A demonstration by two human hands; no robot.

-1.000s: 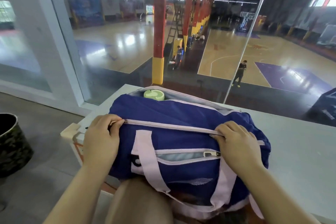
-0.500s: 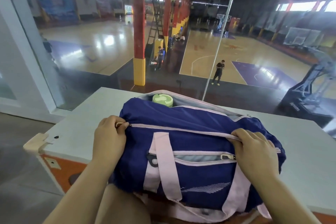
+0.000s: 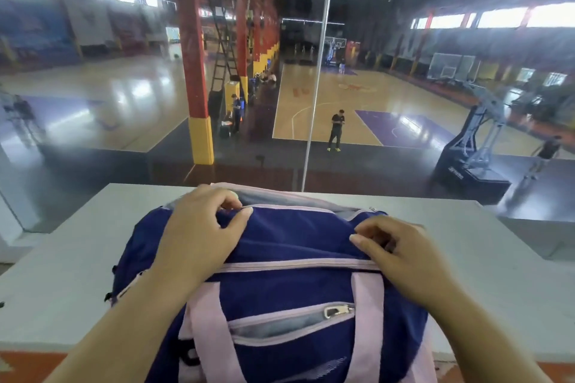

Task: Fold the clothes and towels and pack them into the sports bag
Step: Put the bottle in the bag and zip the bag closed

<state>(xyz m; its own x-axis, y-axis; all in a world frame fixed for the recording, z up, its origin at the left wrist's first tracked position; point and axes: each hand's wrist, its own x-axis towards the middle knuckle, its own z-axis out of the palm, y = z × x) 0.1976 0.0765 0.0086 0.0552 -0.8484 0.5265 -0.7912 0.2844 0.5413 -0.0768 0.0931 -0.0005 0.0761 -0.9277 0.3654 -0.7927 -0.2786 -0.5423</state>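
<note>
Both hands are on top of the sports bag (image 3: 280, 274), which sits on the pale worktop (image 3: 497, 258) in front of us, against the glass overlooking a basketball court. Our left hand (image 3: 199, 233) is curled over the far left of the bag, thumb and forefinger pinched on the navy fabric just beside the far zip opening (image 3: 298, 204). Our right hand (image 3: 401, 255) is half closed at the right end, fingers bent and thumb extended onto the fabric near the end of the main zip (image 3: 295, 265); whether it has hold of a slider we cannot tell.

We judge the folding and packing to be done and the closing-up to be in hand. The main zip reads as shut along the part we can see. The far opening shows a grey lining and looks partly open, so the next move probably calls for finding its slider and drawing it across while the other hand keeps the fabric taut.

Nothing of the bag's contents can be seen from here. The front pocket (image 3: 289, 320) gapes slightly, its metal puller (image 3: 337, 310) at the right end, showing only grey lining.
</note>
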